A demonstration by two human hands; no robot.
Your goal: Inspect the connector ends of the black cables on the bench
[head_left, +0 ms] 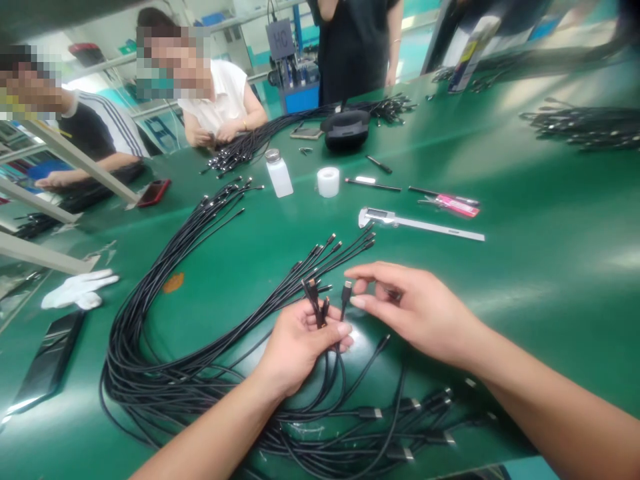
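Observation:
My left hand is closed around several black cables, their plug ends sticking up past the fingers. One cable plug with a bare metal tip stands apart from the others, between thumb and fingers. Just right of that plug is my right hand, its thumb and index finger apart and nothing visibly gripped; its other fingers are curled. The large looped bundle of black cables curves across the green table under my left forearm. Loose cable plugs lie near the front edge.
Beyond my hands lie a digital caliper, a roll of white tape, a white bottle, pens and a pink packet. At left are a white glove and a black phone. Other people work across the table.

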